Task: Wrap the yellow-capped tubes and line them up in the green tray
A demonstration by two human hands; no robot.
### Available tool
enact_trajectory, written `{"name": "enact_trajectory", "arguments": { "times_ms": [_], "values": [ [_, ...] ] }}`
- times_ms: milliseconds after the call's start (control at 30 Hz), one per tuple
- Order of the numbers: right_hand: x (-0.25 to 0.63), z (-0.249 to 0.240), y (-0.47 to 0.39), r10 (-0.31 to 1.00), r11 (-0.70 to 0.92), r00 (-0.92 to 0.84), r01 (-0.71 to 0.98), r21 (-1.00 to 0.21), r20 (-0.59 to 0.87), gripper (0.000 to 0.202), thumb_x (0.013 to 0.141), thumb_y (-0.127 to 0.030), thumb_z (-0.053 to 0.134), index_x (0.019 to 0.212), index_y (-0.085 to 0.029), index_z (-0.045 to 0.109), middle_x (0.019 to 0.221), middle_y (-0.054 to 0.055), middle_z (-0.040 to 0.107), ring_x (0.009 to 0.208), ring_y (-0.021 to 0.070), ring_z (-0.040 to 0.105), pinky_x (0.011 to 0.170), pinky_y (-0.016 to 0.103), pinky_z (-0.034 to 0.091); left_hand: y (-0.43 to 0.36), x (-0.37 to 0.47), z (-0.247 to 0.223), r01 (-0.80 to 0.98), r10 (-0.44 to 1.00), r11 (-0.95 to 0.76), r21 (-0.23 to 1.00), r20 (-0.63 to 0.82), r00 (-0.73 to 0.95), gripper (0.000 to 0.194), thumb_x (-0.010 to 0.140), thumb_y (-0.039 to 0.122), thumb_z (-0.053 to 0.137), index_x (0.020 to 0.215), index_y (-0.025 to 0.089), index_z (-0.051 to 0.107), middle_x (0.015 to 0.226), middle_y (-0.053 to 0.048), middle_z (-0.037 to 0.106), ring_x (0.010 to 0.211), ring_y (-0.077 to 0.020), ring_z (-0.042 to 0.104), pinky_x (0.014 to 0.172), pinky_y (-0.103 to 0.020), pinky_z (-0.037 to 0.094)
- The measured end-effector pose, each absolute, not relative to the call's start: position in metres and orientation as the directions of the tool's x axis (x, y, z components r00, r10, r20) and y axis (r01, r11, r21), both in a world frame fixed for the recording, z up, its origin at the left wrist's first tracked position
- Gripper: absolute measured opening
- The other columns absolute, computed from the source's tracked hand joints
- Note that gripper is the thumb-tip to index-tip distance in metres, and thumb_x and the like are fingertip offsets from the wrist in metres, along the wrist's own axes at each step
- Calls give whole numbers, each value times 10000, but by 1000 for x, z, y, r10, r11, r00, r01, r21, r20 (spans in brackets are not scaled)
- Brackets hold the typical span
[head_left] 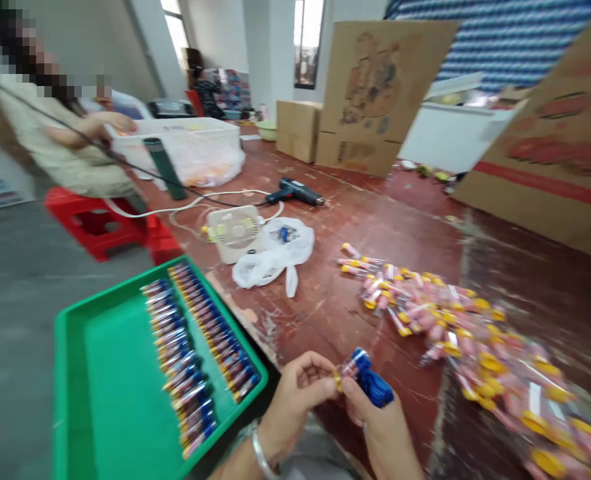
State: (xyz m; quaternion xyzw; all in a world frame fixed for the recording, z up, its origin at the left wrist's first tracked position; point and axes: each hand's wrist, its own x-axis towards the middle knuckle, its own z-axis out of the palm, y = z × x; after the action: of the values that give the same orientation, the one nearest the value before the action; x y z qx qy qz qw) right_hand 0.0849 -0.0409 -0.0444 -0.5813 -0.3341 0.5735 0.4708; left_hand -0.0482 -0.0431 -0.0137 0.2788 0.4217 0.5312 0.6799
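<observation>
Near the table's front edge, my left hand (300,390) pinches the yellow end of a small clear tube (349,368) with a blue top. My right hand (382,427) is closed around the same tube from the right, with a shiny blue piece (375,388) at its fingers. Whether that piece is joined to the tube cannot be made out. To the left, a green tray (110,373) holds two rows of similar tubes (215,327) with blue and yellow ends. A long pile of pink tubes with yellow caps (445,317) lies on the right.
On the red-brown table (335,320) are a white plastic bag (275,257), a small fan (235,230), a heat gun (295,192) with cables and a dark green bottle (165,167). Cardboard boxes (375,93) stand behind. A person (65,140) sits at the left by a white bin (180,143).
</observation>
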Motion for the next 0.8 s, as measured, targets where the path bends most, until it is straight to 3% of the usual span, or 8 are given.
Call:
{"name": "enact_trajectory", "arguments": {
  "times_ms": [100,167,267,367,433,633,800],
  "values": [
    [84,-49,-44,909,-407,51,-118,-906,-415,407,500,-488,870,582,-158,645,420,-49,417,407,105,340,399,255,262,-53,-73,-14,-439,950,295,849,-309,42,311,589,320,861,765,143,676,687,-18,662,621,-130,580,611,-221,449],
    [87,-50,-43,906,-423,-51,-111,-899,-420,423,523,-438,878,797,-164,708,477,-44,474,422,112,367,406,252,280,-64,-107,-19,-375,954,264,889,-299,-37,337,595,340,857,809,146,683,746,-39,691,672,-155,617,650,-244,477],
    [93,-48,-37,897,-432,-163,-129,-893,-411,473,606,-416,851,985,-199,668,541,-43,508,438,115,395,413,243,294,-95,-175,-35,-98,931,236,967,-254,-264,307,679,376,796,854,154,676,801,-55,704,741,-189,649,691,-276,505],
    [94,-42,-32,887,-453,-183,-170,-875,-424,403,636,-432,833,906,-201,644,544,-38,489,454,127,414,415,252,326,-128,-236,-62,349,891,321,881,-155,-427,248,762,391,703,838,158,663,761,-39,676,691,-186,622,632,-281,501],
    [91,-38,-31,883,-465,-178,-199,-863,-435,388,638,-448,824,871,-199,641,579,-16,511,485,143,435,427,268,360,-146,-260,-83,478,882,347,807,-107,-458,211,763,369,681,812,164,664,747,-31,663,688,-195,602,641,-303,495],
    [87,-29,-34,859,-508,-197,-213,-835,-473,360,638,-449,816,840,-196,660,656,32,576,554,176,480,478,299,408,-168,-266,-132,585,885,355,730,-59,-463,158,730,352,657,772,200,668,763,-37,656,747,-244,614,715,-364,507],
    [88,-21,-38,884,-441,-256,-180,-879,-391,291,707,-427,785,709,-176,638,629,37,607,572,182,532,562,306,432,-173,-267,-139,629,893,334,702,-21,-450,229,756,439,633,842,229,661,892,-65,673,900,-311,616,796,-433,506]
  ]
}}
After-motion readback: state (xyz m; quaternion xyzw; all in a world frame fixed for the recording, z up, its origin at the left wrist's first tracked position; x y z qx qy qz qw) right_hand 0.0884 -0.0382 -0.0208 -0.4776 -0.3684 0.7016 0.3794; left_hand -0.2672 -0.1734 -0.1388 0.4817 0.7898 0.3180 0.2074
